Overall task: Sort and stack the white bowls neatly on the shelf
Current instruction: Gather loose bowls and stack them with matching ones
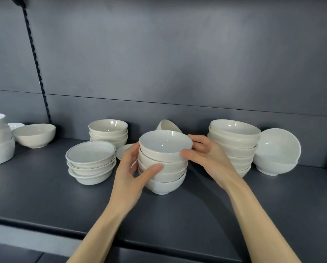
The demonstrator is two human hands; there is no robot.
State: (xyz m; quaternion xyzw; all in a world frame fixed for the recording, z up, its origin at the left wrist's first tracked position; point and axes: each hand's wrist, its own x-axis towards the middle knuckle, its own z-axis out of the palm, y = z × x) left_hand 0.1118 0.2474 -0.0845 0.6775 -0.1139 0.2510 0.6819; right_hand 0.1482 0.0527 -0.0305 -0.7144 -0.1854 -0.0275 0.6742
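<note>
— What is the feed giving you?

— I'm looking down at a dark grey shelf (45, 196) backed by a grey panel (178, 63), and white bowls are standing all along it. The middle stack (164, 168), about four deep, is sitting towards the front, between the two hands.

— How are the hands sitting?

— The left hand (134, 173) is curling round the stack's left side, with the thumb pressing the front about halfway down and the fingers going behind. The right hand (206, 154) is pinching the top bowl (165, 145) at its right rim, thumb in front and fingers behind. I'm judging that the left is steadying the pile while the right is squaring the top bowl, since the bowls are nesting a little unevenly.

— And around them?

— A rimmed stack (91, 162) is standing just to the left, with a back stack (108, 132) behind it and a saucer (123, 150) peeking out beside the left hand. A tall stack (234, 145) is tilting slightly just behind the right hand. A tipped bowl (168, 125) is lying against the panel, and at far right a leaning bowl (276, 143) is resting on another. I'm guessing those loose ones are waiting to be sorted.

— Any risk?

— The tall stack is sitting close to the right wrist, so I'm thinking a careless pull-back could knock it.
</note>
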